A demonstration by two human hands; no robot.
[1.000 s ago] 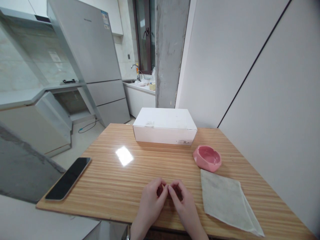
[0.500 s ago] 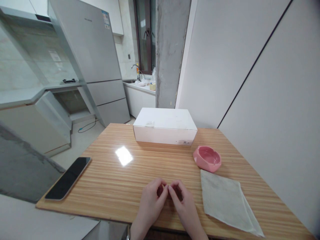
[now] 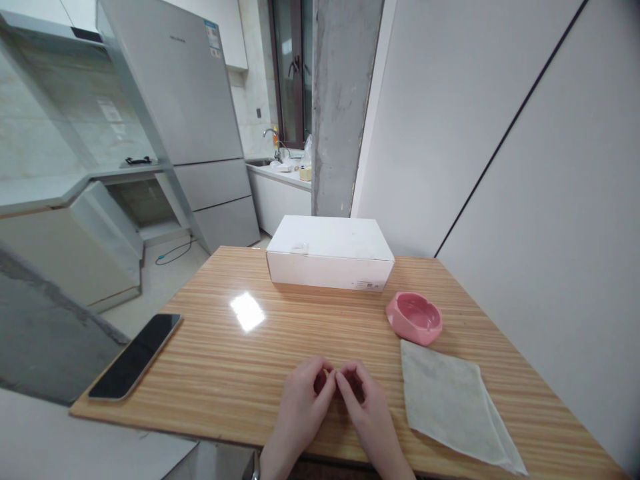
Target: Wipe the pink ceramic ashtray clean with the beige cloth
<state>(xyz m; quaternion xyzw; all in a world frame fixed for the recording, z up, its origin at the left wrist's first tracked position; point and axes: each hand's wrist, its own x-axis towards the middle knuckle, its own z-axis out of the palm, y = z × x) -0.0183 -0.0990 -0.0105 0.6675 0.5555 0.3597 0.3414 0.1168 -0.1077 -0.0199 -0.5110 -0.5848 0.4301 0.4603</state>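
Observation:
My left hand (image 3: 306,395) and my right hand (image 3: 366,399) rest near the table's front edge, fingertips meeting in the middle. Both are closed in a pinch, thumbs against curled fingers. Whatever sits between the fingertips, if anything, is too small or hidden to make out. To the right of my right hand lies a folded grey-green cloth (image 3: 445,400). Just beyond the cloth stands a pink ashtray (image 3: 415,319) with notches in its rim.
A white cardboard box (image 3: 330,257) sits at the back of the wood-grain table (image 3: 225,373). On the left edge lies a dark-screened phone (image 3: 137,357). A white wall (image 3: 540,220) borders the right side; a grey refrigerator (image 3: 185,100) stands beyond the table.

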